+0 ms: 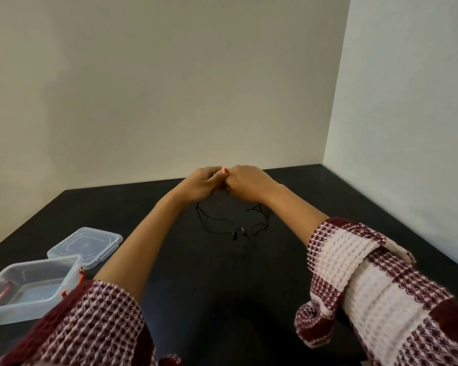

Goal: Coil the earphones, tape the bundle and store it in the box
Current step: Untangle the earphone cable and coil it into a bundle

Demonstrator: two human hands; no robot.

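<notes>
Left hand (202,184) and right hand (245,183) meet knuckle to knuckle above the far middle of the table (222,286), fingers curled and, as far as the small view shows, both pinching the earphones (234,235), whose cord mostly lies loose on the surface just below them. Coiling looks barely begun; taping and storing remain. The box (24,313) sits open at the near left edge, its lid (86,245) beside it.

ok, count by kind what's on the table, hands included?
earphones: 1
clear box: 1
lid: 1
hands: 2, left hand and right hand, both at the earphones
total: 5
red piece seen through the box wall: latch or loose item, cannot tell; not counted
</notes>
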